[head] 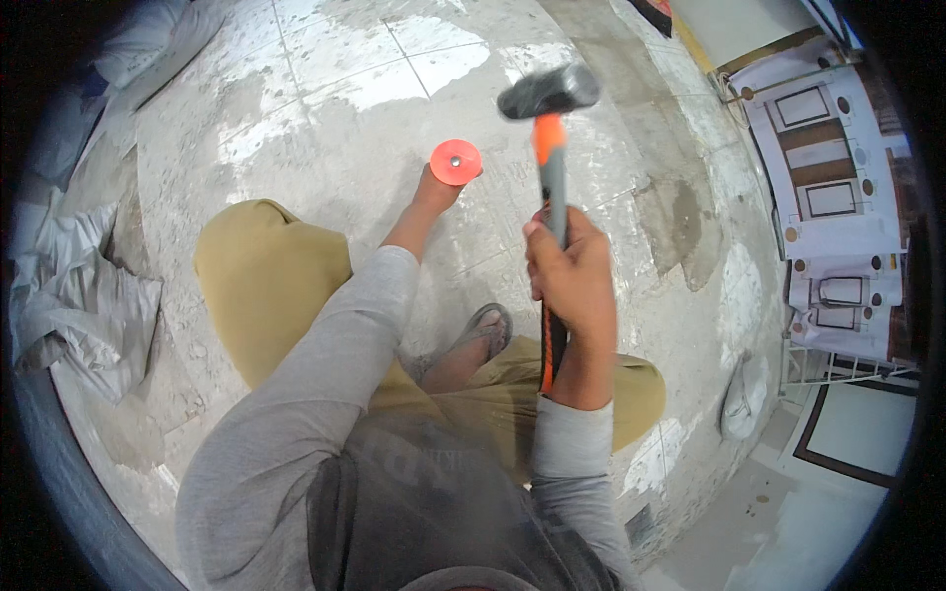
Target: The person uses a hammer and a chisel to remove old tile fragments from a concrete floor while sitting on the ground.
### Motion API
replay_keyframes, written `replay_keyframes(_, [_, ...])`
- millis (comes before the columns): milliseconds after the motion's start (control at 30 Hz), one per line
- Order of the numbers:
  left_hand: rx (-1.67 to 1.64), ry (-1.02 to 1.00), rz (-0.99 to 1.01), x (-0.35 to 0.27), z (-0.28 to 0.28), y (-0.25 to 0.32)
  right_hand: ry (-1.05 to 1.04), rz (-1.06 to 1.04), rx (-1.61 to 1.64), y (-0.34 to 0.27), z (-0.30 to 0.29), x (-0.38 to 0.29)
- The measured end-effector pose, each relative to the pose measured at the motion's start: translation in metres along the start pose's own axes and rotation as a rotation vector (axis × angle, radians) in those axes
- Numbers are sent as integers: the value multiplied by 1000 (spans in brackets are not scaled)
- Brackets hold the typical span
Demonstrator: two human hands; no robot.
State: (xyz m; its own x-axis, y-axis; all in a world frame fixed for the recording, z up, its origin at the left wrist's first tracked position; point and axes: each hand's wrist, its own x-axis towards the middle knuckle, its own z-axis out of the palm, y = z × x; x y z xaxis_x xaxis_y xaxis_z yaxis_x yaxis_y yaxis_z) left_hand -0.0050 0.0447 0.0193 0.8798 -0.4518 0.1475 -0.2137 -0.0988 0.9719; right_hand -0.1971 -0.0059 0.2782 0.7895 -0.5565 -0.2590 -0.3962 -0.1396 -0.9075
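Note:
My left hand grips a chisel just beneath its round orange hand guard. The chisel's metal striking end shows at the guard's centre; its shaft and tip are hidden below. To the right, my right hand is wrapped around the grey, black and orange handle of a club hammer. The hammer's black steel head is raised, apart from the chisel and slightly blurred. Beneath both hands lies a rough, dusty floor with patches of white tile.
Crumpled white sacks lie at the left, with fuller sacks at the upper left. On the right hang printed sheets above a white wire rack. My sandalled foot rests near the hammer handle. A pale slipper lies at the right.

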Motion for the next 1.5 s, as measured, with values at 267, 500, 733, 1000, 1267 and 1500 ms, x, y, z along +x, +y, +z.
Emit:
replay_keyframes(267, [50, -67, -15, 8, 1, 3, 182, -472, 7, -48, 9, 11])
replay_keyframes(500, [165, -69, 249, 4, -4, 22, -104, 3, -407, 99, 25, 51])
replay_keyframes(733, [0, 104, 71, 0, -1, -9, -84, 14, -232, 104, 8, 39])
replay_keyframes(1000, [11, 97, 29, 2, -12, -4, -68, 78, -86, 56, 4, 19])
replay_keyframes(1267, [-14, 3, -2, 5, -10, -8, 19, -156, 48, -27, -7, -6])
replay_keyframes(1500, [84, -108, -38, 11, -10, -13, 236, -749, 122, -94, -2, 3])
